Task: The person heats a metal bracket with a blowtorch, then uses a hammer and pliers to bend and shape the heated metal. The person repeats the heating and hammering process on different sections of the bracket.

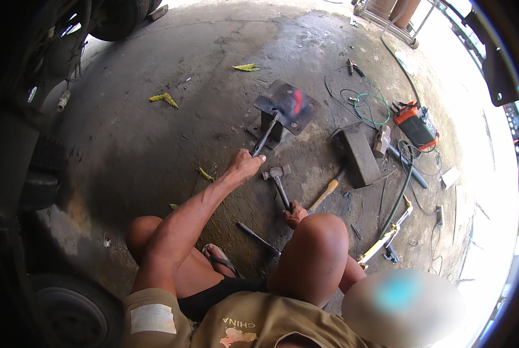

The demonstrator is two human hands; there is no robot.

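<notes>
My left hand (248, 165) is closed round the handles of long dark tongs (264, 140). The jaws reach the top of a steel plate stand (278, 93), a flat plate with holes on a short upright. A curved, red-glowing metal piece (298, 102) lies on that plate, just past the jaws; whether they grip it I cannot tell. Lower and to the right, my right hand (296, 215) is wrapped round the handle of a hammer (277, 173). The hammer's head is held low, apart from the plate. My right knee partly hides the right arm.
Right of the stand are a steel block (358, 155), a wooden handle (325, 194), a sledgehammer (381, 141) and an orange-black welding machine (416, 126) with cables. A metal rod (258, 238) lies by my foot. Vehicle wheels (68, 313) line the left. A blurred oval covers the lower right.
</notes>
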